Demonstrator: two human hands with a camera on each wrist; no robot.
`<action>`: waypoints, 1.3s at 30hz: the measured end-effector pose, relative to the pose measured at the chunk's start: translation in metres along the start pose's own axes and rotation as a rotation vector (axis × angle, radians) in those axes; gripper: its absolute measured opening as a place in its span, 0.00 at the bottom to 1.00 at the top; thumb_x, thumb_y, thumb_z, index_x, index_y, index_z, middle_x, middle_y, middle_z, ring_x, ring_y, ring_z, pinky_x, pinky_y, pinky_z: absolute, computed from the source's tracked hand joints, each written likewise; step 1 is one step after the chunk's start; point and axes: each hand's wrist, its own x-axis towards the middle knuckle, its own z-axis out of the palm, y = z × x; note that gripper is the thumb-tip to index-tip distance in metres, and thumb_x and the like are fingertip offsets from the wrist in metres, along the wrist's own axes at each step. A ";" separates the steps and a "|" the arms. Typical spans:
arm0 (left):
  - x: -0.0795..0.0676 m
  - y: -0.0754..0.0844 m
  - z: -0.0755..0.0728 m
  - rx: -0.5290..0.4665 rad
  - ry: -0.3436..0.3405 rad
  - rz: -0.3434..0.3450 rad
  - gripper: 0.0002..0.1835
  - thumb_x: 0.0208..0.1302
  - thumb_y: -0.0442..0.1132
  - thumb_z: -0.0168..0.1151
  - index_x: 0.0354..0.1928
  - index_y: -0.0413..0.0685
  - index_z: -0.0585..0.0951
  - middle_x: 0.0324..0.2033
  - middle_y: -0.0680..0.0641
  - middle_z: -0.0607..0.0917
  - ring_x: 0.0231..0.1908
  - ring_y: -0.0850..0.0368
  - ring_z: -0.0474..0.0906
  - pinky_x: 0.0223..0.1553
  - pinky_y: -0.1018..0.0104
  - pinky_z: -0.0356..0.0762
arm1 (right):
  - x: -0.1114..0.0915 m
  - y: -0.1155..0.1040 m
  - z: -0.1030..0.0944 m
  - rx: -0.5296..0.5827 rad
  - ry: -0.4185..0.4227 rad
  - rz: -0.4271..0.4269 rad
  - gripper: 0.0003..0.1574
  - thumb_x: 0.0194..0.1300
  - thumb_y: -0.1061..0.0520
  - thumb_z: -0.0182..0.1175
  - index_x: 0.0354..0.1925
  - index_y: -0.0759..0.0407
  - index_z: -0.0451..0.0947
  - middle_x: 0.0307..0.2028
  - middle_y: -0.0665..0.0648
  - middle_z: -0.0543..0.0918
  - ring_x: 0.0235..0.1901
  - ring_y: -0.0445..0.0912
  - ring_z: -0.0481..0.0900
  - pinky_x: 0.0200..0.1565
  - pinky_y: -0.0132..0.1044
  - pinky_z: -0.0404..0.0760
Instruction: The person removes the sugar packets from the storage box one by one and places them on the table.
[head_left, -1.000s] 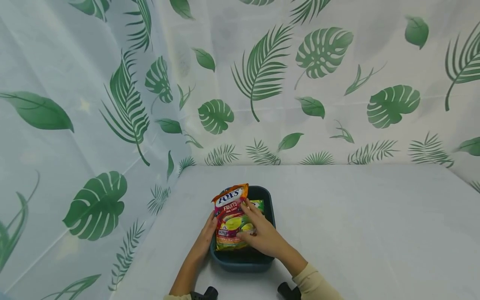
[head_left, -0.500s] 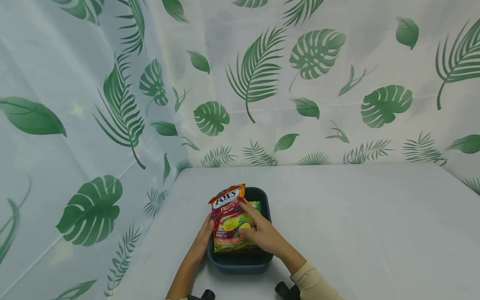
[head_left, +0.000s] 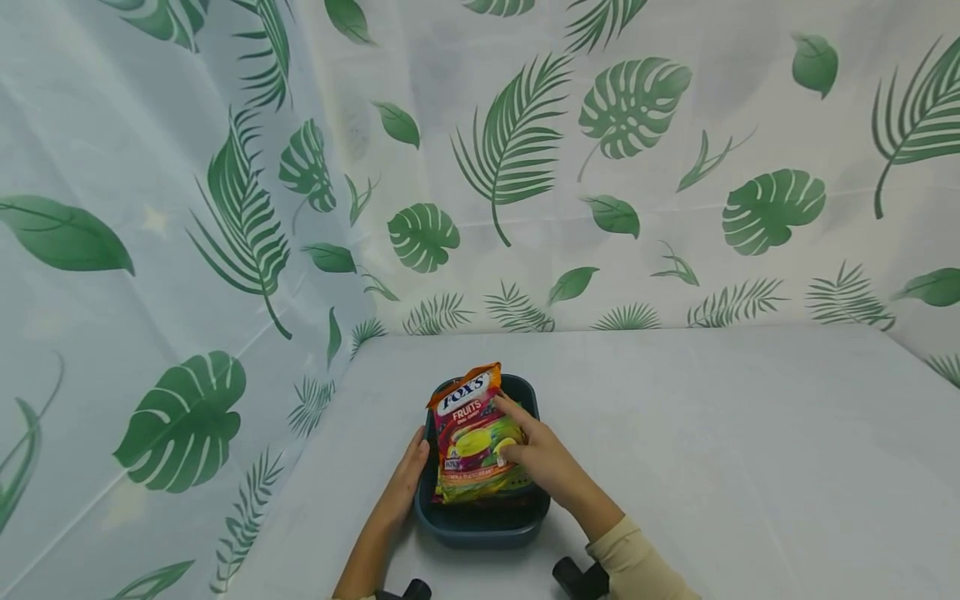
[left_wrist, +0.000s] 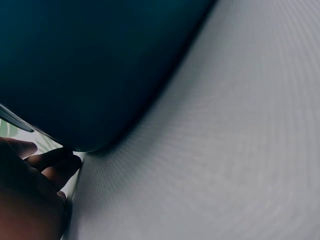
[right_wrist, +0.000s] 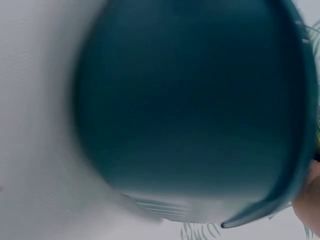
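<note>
A red and orange bag of Fox's fruit candy [head_left: 474,446] leans tilted inside a dark teal plastic bin [head_left: 480,536] on the white table. My right hand [head_left: 551,467] holds the bag by its right side, with the index finger and thumb showing on its front; the other fingers are hard to see. Along the bin's left side rests my left hand [head_left: 405,483], its fingers fairly straight and apart from the bag. In the left wrist view, left fingertips [left_wrist: 62,167] touch or nearly touch the bin's outer wall. Beneath the candy bag, yellow-green packaging shows only partly.
The white table [head_left: 712,450] extends far to the right of the bin. Leaf-printed curtains [head_left: 540,167] stand at the back and left. Black wrist-camera mounts [head_left: 581,579] sit near the front, below each forearm.
The candy bag has shifted slightly right with my right hand, away from the left hand's fingertips. The green pack seen behind it earlier is now mostly covered. My left hand stays beside the bin.
</note>
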 end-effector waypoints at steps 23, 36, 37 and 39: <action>0.001 -0.004 0.000 -0.014 0.002 0.030 0.38 0.73 0.60 0.30 0.74 0.41 0.45 0.74 0.36 0.46 0.73 0.35 0.36 0.67 0.32 0.36 | -0.008 -0.017 -0.081 0.222 0.195 -0.067 0.29 0.71 0.67 0.39 0.69 0.61 0.59 0.71 0.59 0.61 0.55 0.44 0.69 0.45 0.23 0.77; 0.001 -0.005 -0.002 -0.024 0.002 0.020 0.38 0.73 0.60 0.31 0.74 0.42 0.46 0.74 0.36 0.47 0.73 0.35 0.37 0.67 0.32 0.36 | -0.005 -0.001 -0.106 0.044 0.273 -0.168 0.40 0.67 0.71 0.39 0.74 0.55 0.47 0.73 0.57 0.55 0.66 0.54 0.58 0.42 0.19 0.74; 0.001 -0.004 -0.002 -0.025 0.002 0.016 0.38 0.73 0.60 0.31 0.74 0.43 0.46 0.74 0.36 0.47 0.73 0.35 0.37 0.67 0.32 0.36 | -0.004 0.001 -0.107 0.024 0.271 -0.168 0.40 0.66 0.71 0.39 0.74 0.54 0.47 0.73 0.57 0.54 0.67 0.55 0.57 0.42 0.19 0.73; 0.002 -0.003 -0.001 -0.031 0.003 0.012 0.37 0.73 0.60 0.31 0.74 0.43 0.47 0.74 0.37 0.47 0.73 0.36 0.37 0.68 0.32 0.36 | -0.002 0.007 -0.110 -0.016 0.264 -0.161 0.41 0.66 0.70 0.40 0.74 0.53 0.45 0.73 0.57 0.54 0.68 0.56 0.57 0.42 0.19 0.72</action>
